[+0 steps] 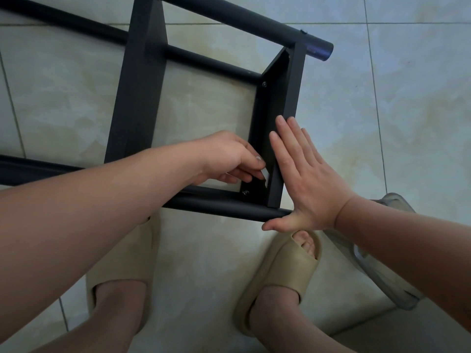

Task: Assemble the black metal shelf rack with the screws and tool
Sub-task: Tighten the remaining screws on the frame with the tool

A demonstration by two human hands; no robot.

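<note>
Tiled floor [420, 98]; black rack [142, 80] flat, tubes screwed.

We see the rack frame [142, 80] in matt black metal, with a small shiny metal screw [246, 192] low at centre. The floor [420, 98] is glossy pale tile. The slippers [283, 273] look like smooth matt beige foam.

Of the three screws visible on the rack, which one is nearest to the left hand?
The screw at the bottom corner of the panel, just below the left hand. The other two sit farther up.
</note>
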